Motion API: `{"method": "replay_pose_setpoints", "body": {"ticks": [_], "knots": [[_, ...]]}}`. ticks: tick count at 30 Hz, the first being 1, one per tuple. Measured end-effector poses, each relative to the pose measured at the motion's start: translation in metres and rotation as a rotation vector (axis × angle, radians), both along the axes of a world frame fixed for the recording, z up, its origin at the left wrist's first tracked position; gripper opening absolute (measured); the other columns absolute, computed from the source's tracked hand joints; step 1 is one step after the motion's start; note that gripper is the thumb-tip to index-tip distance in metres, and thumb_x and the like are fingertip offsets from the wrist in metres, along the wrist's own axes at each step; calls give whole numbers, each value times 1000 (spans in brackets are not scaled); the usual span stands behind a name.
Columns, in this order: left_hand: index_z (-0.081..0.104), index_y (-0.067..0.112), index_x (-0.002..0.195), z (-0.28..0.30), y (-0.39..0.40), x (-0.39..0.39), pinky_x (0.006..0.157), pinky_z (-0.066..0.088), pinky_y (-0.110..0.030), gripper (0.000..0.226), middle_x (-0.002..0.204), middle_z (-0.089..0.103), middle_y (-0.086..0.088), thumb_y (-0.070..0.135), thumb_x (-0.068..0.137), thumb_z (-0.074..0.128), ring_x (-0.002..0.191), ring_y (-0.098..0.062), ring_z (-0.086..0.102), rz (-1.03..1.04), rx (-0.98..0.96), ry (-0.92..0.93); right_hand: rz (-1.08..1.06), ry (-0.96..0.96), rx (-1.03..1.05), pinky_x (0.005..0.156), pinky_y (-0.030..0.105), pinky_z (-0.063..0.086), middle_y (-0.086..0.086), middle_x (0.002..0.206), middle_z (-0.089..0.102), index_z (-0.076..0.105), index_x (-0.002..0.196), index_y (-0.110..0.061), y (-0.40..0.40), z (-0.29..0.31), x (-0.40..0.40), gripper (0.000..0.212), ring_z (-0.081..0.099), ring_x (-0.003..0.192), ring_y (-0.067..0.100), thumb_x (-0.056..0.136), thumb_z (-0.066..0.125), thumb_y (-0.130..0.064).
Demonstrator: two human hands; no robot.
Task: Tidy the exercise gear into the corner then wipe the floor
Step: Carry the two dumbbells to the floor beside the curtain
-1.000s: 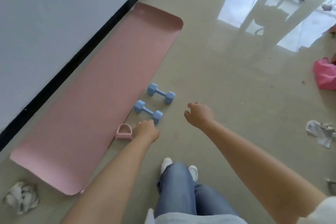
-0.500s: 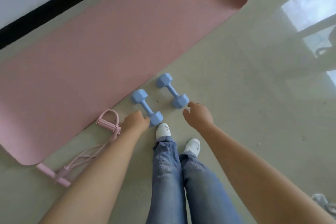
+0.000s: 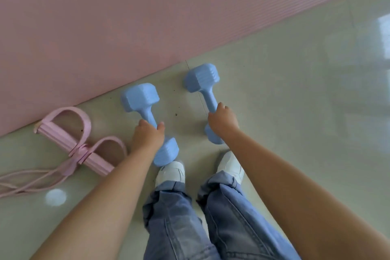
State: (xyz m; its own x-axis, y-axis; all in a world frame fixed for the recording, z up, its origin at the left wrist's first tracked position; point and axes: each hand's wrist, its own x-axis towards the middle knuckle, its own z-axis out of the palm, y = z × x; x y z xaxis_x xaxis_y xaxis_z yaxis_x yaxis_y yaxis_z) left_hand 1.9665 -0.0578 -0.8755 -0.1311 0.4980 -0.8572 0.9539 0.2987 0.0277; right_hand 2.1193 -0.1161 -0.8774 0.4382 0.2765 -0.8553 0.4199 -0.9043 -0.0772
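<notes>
Bending over two blue dumbbells on the floor (image 3: 295, 101), the person wraps the left hand (image 3: 147, 136) round the handle of the left dumbbell (image 3: 140, 99) and the right hand (image 3: 222, 119) round the handle of the right dumbbell (image 3: 202, 80). Both weights lie at 12 o'clock from the white shoes (image 3: 172, 172). A slipping grip on the smooth handles could probably drop a weight onto the toes. At 9 o'clock lies a pink pedal puller (image 3: 69, 139); its cords might snag a foot. The glossy tiled floor carries dark specks; a pink mat (image 3: 147, 17) spans 10 to 1 o'clock.
</notes>
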Motion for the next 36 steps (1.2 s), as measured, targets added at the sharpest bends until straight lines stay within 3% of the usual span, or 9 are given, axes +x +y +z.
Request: {"method": "replay_pose_setpoints", "body": {"ticks": [3,6,9,15,19,25,27,31,36], "knots": [[25,-6,139,-53,-1,7,100,37,-41,59,143,40,-25,32,98,43,128,-41,44,185,3,12,-30,56,33,93,38,39,18,134,44,29,136,1,7,-55,8,49,45,123,34,94,47,-20],[21,-8,139,-84,-2,9,99,39,-42,56,142,41,-26,22,98,46,126,-42,46,272,85,13,-61,55,87,73,33,37,17,110,55,34,127,1,11,-87,18,40,56,106,35,94,48,-19],[23,-9,135,-92,-3,9,98,39,-43,48,138,44,-28,15,99,44,124,-43,48,209,125,41,-101,66,137,69,32,34,10,91,47,37,122,2,10,-98,20,34,48,84,29,95,47,-17],[26,-9,132,-60,-12,20,96,41,-42,44,134,49,-27,13,98,43,122,-42,50,52,87,52,-169,87,120,66,30,32,7,85,45,40,119,2,-15,-65,20,30,45,80,25,95,45,-15],[29,-8,130,-1,-24,37,93,42,-42,40,133,50,-27,10,98,43,120,-42,51,-93,17,45,-277,121,93,46,27,29,1,69,41,37,102,-6,-47,-10,22,13,42,58,19,95,45,-14],[30,-7,130,129,-37,78,92,41,-42,38,132,50,-26,10,98,41,119,-41,51,-306,1,-5,-468,122,123,44,24,27,-3,65,37,31,95,-7,-87,122,41,16,37,52,11,94,45,-15],[31,-6,129,179,-40,95,90,42,-42,37,131,51,-25,11,98,41,118,-41,52,-384,18,-30,-535,100,148,47,25,29,-3,65,38,32,95,-8,-98,173,52,16,38,52,11,94,45,-16],[33,-5,126,279,-50,135,75,39,-38,35,124,55,-24,14,98,42,110,-41,55,-570,61,-96,-644,46,169,73,30,34,-5,65,37,32,95,-9,-120,271,77,18,46,71,23,94,45,-21],[32,5,105,386,-66,210,59,32,-32,19,93,46,-14,12,96,46,80,-27,44,-740,89,-169,-826,27,254,72,33,34,-3,64,37,34,95,-9,-152,365,125,16,41,60,18,93,46,-20]]}}
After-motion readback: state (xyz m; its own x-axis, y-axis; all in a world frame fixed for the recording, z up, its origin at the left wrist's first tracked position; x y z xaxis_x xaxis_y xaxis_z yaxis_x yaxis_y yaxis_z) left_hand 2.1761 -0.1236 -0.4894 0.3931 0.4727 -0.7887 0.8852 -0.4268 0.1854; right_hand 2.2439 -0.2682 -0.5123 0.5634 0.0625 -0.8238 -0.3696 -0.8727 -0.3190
